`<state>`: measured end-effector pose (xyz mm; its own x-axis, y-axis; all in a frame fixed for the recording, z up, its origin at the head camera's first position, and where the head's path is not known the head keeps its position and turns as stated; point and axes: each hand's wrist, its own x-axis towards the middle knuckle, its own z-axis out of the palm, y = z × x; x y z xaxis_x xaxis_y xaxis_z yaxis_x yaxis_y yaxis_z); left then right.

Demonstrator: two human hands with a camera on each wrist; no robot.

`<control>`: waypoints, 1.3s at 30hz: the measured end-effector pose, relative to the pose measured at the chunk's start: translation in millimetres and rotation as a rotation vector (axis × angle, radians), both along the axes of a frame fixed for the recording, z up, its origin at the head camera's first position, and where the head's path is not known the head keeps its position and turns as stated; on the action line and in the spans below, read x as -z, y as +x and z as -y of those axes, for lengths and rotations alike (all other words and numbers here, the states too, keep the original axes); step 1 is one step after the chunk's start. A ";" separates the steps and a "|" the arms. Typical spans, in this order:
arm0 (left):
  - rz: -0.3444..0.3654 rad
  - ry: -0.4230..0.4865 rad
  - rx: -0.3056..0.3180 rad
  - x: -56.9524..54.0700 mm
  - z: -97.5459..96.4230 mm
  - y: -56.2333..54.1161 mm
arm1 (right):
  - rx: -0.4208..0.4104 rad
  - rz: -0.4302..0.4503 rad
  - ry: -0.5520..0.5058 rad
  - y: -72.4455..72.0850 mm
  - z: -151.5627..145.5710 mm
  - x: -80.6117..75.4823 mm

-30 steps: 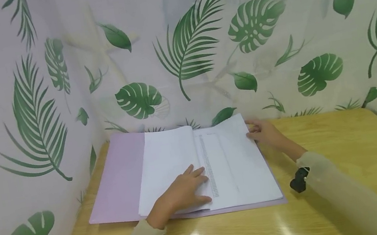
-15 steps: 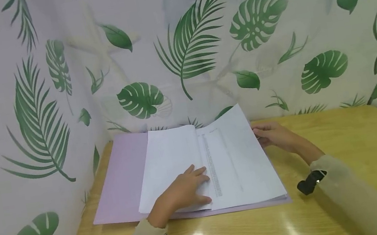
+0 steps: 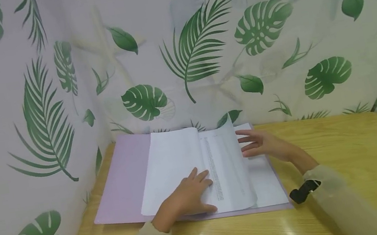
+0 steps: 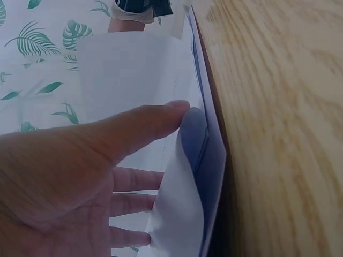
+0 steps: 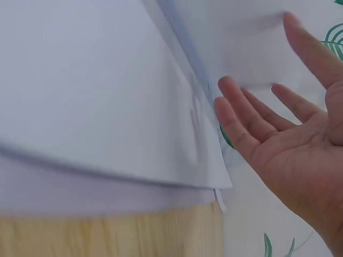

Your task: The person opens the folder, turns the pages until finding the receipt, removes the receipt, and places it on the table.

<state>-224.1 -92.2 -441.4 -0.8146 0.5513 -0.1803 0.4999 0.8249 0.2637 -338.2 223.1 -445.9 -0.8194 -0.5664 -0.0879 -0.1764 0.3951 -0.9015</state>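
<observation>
A lilac folder lies open on the wooden table, with a stack of white sheets inside. My left hand rests with spread fingers on the turned left-hand pages, its thumb at their curled lower edge. A printed page stands partly lifted and bowed toward the left. Just right of its raised edge is my right hand, palm turned to the page, with fingers extended at the page and nothing gripped. Beneath lies another white sheet, mostly covered by the lifted one.
Leaf-patterned cloth hangs behind the table and along its left side. Wooden tabletop extends to the right of the folder and in front of it. A black camera is strapped at each wrist.
The right hand has moved left from the stack's right edge, and the printed page has swung leftward, uncovering the sheet below. The left hand has stayed on the left-hand pages.
</observation>
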 end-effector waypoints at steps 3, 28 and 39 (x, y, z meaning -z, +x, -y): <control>0.008 -0.004 0.001 2.1 -1.3 1.2 | 0.011 0.011 0.027 2.1 9.0 4.1; 0.023 -0.048 0.045 -2.6 3.5 0.4 | -0.046 -0.028 -0.154 14.7 50.6 9.5; 0.128 0.337 -0.029 -10.4 25.5 -5.6 | -0.024 -0.081 -0.082 19.1 62.2 11.7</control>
<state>-229.6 -117.7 -431.0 -0.8134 0.5741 -0.0937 0.4229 0.6942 0.5825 -319.1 160.9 -457.6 -0.8079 -0.5888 0.0255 -0.2589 0.3157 -0.9128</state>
